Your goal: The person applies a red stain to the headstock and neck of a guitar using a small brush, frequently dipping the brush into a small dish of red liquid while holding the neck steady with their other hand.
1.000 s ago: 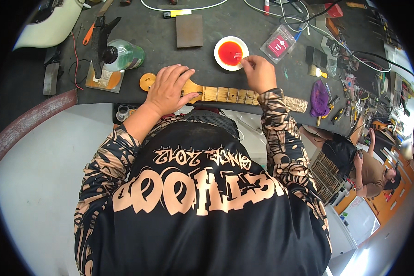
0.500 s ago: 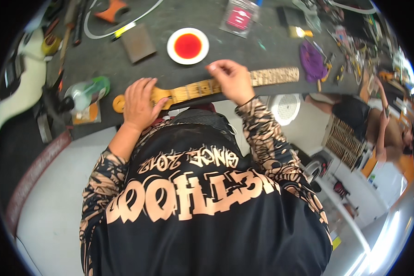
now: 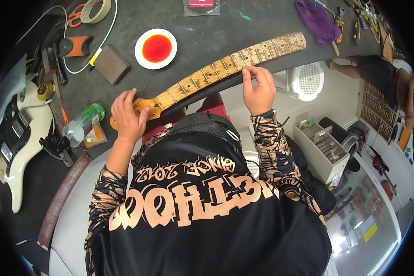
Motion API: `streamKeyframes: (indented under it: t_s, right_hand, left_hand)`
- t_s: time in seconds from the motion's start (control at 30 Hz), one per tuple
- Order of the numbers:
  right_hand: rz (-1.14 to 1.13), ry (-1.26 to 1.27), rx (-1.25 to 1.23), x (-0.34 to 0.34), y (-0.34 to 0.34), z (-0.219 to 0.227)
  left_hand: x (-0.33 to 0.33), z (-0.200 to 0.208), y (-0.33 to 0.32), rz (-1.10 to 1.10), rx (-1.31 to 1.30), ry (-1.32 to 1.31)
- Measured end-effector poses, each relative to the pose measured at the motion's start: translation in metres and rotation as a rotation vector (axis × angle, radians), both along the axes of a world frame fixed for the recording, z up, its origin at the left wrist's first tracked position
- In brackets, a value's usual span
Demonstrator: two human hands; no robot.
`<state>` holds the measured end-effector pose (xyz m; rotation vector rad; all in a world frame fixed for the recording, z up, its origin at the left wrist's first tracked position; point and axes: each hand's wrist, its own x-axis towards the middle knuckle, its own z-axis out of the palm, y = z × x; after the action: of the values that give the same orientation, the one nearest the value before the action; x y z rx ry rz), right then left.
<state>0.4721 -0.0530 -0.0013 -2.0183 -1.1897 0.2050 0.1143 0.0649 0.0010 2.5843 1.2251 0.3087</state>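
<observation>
A maple guitar neck (image 3: 207,75) with dark, streaky staining between its frets lies slantwise along the near edge of the bench. My left hand (image 3: 128,120) grips its headstock, fingers over the far side and thumb at the near side. At the neck's near edge, further up the fretboard, my right hand (image 3: 259,91) is closed in a pinch; anything between the fingertips is too small to make out. Beyond the neck stands a white dish (image 3: 155,66) holding red-orange liquid.
Left of the dish lie a brown flat block (image 3: 112,64), a tape roll (image 3: 96,10) and a white cable. A clear green bottle (image 3: 84,124) and a white guitar body (image 3: 30,133) are at the left. A purple cloth (image 3: 316,23) and tools lie far right. Another person (image 3: 377,71) is at right.
My right hand has moved right and nearer, off the middle of the fretboard to its near edge. The view has shifted, and the neck appears more steeply slanted. My left hand stays on the headstock.
</observation>
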Motion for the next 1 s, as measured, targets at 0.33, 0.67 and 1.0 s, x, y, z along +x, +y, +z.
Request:
streamKeyframes:
  t_s: [0.33, 0.67, 1.0]
  right_hand:
    - [0.006, -0.157, -0.050, -0.006, 0.005, -0.013]
    - [0.069, -0.190, -0.011, -0.003, 0.008, -0.013]
    - [0.020, -0.170, -0.022, -0.007, 0.009, -0.011]
  left_hand:
    - [0.003, -0.006, -0.013, -0.155, 0.020, 0.115]
    - [0.004, -0.010, -0.015, -0.135, 0.108, 0.145]
    - [0.003, -0.011, -0.017, -0.132, 0.137, 0.160]
